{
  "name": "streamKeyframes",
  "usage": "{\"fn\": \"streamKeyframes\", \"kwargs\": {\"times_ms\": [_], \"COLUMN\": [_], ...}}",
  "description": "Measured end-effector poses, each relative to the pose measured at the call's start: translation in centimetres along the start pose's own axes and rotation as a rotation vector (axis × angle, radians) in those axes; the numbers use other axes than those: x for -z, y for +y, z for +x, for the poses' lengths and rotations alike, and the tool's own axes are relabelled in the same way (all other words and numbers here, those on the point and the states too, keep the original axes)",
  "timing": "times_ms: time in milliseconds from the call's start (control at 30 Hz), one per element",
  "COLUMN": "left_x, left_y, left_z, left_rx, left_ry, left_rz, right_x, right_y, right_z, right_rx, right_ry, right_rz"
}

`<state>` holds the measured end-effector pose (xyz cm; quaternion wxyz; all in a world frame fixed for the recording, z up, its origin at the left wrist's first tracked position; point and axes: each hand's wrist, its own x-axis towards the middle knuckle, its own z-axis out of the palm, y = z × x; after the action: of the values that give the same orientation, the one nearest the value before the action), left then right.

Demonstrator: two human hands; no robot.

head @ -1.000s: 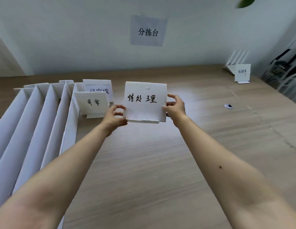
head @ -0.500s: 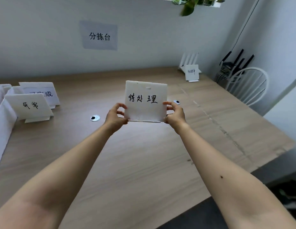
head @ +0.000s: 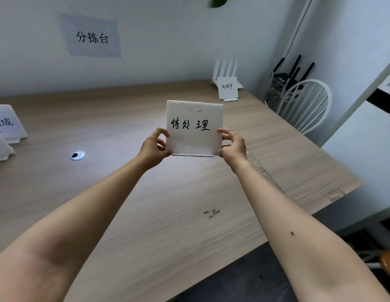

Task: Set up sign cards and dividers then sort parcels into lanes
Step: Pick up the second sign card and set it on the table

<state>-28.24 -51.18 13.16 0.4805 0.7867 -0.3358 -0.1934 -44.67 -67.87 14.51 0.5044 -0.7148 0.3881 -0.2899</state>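
Observation:
A white sign card (head: pixel 194 129) with black handwritten characters is held upright above the wooden table (head: pixel 146 203), near its middle. My left hand (head: pixel 153 148) grips its lower left edge and my right hand (head: pixel 232 146) grips its lower right edge. Another standing sign card (head: pixel 227 88) is at the table's far right, in front of white dividers (head: pixel 225 69) leaning at the wall. Two more sign cards are at the left edge: one (head: pixel 6 124) with its text cut off, one (head: pixel 1 148) mostly out of frame.
A round cable grommet (head: pixel 77 155) sits in the tabletop left of my hands. A paper label (head: pixel 91 37) hangs on the wall. A white chair (head: pixel 305 105) and black router antennas (head: pixel 294 68) stand beyond the table's right edge, which drops to dark floor.
My view has swung right: the white lane dividers on the left have left the frame and the table's right edge and chair came in. Both hands kept hold of the sign card, carrying it rightward.

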Motion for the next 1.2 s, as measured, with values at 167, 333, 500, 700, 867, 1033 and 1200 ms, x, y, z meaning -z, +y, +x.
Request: {"fn": "streamKeyframes", "kwargs": {"times_ms": [167,333,500,700,867,1033,1200], "left_x": [-2.0,-2.9,-4.1,-5.5,-6.9,-8.7,-10.3], "left_y": [0.4,0.5,1.2,0.2,-1.4,-3.1,-4.7], "left_z": [3.8,8.6,13.0,17.7,22.2,27.9,34.9], "left_rx": [0.022,0.078,0.089,0.117,0.192,0.280,0.285], "left_ry": [0.039,0.056,0.077,0.172,0.276,0.364,0.379], "left_rz": [0.016,0.018,0.012,0.000,-0.018,-0.044,-0.023], "right_x": [0.3,0.0,0.3,-0.8,-2.5,-4.8,-6.3], "right_y": [0.9,0.8,0.5,0.5,2.0,5.2,8.3], "right_z": [5.2,10.3,15.6,21.9,27.1,33.6,41.4], "right_rx": [0.003,0.009,0.010,0.005,-0.034,-0.062,-0.087], "right_ry": [-0.022,-0.079,-0.097,-0.183,-0.351,-0.449,-0.507], "right_rz": [-0.033,-0.074,-0.108,-0.110,-0.082,-0.046,-0.011]}}
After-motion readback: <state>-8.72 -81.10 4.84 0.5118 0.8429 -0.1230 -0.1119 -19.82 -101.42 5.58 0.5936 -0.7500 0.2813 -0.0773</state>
